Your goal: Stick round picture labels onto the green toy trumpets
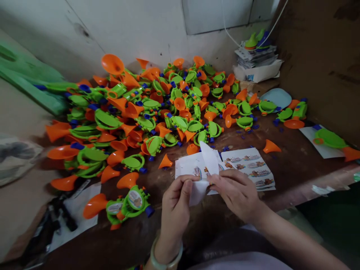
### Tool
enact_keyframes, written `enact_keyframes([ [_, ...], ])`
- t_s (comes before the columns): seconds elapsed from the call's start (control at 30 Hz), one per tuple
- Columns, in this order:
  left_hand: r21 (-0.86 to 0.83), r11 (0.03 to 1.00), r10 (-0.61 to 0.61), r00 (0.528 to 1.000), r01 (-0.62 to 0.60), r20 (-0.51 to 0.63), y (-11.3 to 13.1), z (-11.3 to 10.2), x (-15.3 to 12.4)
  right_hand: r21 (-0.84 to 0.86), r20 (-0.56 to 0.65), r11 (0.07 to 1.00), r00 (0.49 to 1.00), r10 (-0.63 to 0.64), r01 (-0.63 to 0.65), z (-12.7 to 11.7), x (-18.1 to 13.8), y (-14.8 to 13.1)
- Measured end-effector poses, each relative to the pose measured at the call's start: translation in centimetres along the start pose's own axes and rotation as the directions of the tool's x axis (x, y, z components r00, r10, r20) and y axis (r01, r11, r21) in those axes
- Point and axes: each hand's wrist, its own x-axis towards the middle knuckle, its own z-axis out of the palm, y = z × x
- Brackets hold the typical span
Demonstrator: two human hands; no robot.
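Observation:
Low over the table, my left hand (177,200) pinches a white sheet of stickers (199,193) between thumb and fingers. The sheet is bent, with one flap standing up and its white back showing. My right hand (239,191) is closed at the sheet's right side, fingertips together at its edge; whether a sticker has come loose there is hidden. Just beyond lie printed sticker sheets (257,157) with small oval pictures. Left of my hands lies a green and orange toy trumpet (135,198) with oval stickers on its round faces.
A large heap of toy trumpets (180,122) spreads along the wall. Loose orange horn bells (271,146) lie nearer. Black pens (66,215) rest on paper at left. A paper stack (257,60) and light-blue lid (277,98) stand at back right; another trumpet (332,138) lies right.

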Motion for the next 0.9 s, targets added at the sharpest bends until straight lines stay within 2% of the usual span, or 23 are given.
enact_keyframes([
  [0.1, -0.135, 0.976, -0.169, 0.986, 0.168, 0.003, -0.5, 0.0, 0.0, 0.02, -0.07, 0.996, 0.994, -0.089, 0.09, 0.0, -0.2, -0.1],
  [0.17, -0.111, 0.975, -0.192, 0.981, 0.192, 0.015, -0.9, -0.3, 0.5, 0.032, -0.082, 0.995, 0.992, -0.096, 0.099, -0.2, -0.2, -0.6],
  [0.2, -0.036, 0.988, -0.152, 0.988, 0.153, 0.029, -1.1, -0.5, 1.2, 0.064, -0.062, 0.993, 0.993, -0.1, 0.104, -0.4, -0.2, -1.1],
  [0.27, 0.192, 0.981, -0.022, 0.994, 0.002, 0.104, -2.0, -1.0, 3.1, 0.21, 0.056, 0.969, 0.988, -0.145, 0.13, -0.8, -0.2, -2.1],
  [0.33, 0.378, 0.913, 0.073, 0.973, -0.154, 0.22, -3.1, -1.6, 5.7, 0.366, 0.191, 0.92, 0.957, -0.219, 0.138, -1.1, -0.2, -2.9],
  [0.4, 0.453, 0.864, 0.101, 0.957, -0.22, 0.271, -4.0, -2.0, 8.0, 0.386, 0.249, 0.922, 0.959, -0.136, 0.03, -1.2, 0.0, -3.1],
  [0.47, 0.519, 0.816, 0.132, 0.955, -0.256, 0.264, -4.6, -2.0, 9.9, 0.361, 0.194, 0.924, 0.979, 0.061, -0.129, -1.0, 0.1, -2.8],
  [0.53, 0.595, 0.754, 0.169, 0.957, -0.279, 0.235, -4.7, -1.5, 11.4, 0.384, 0.119, 0.894, 0.973, 0.199, -0.23, -0.6, 0.2, -2.5],
  [0.6, 0.664, 0.695, 0.199, 0.961, -0.277, 0.193, -4.5, -0.4, 12.9, 0.422, 0.078, 0.878, 0.974, 0.213, -0.226, -0.1, 0.2, -2.6],
  [0.77, 0.764, 0.601, 0.222, 0.967, -0.236, 0.123, -3.9, 2.7, 18.0, 0.445, 0.092, 0.867, 0.975, 0.204, -0.224, 0.5, -0.1, -3.5],
  [0.83, 0.77, 0.594, 0.247, 0.964, -0.231, 0.098, -3.2, 3.0, 19.4, 0.439, 0.073, 0.862, 0.966, 0.246, -0.253, 0.3, -0.4, -3.4],
  [0.9, 0.759, 0.603, 0.306, 0.95, -0.245, 0.064, -2.2, 2.4, 19.6, 0.427, 0.029, 0.85, 0.944, 0.328, -0.308, -0.2, -0.5, -2.7],
])
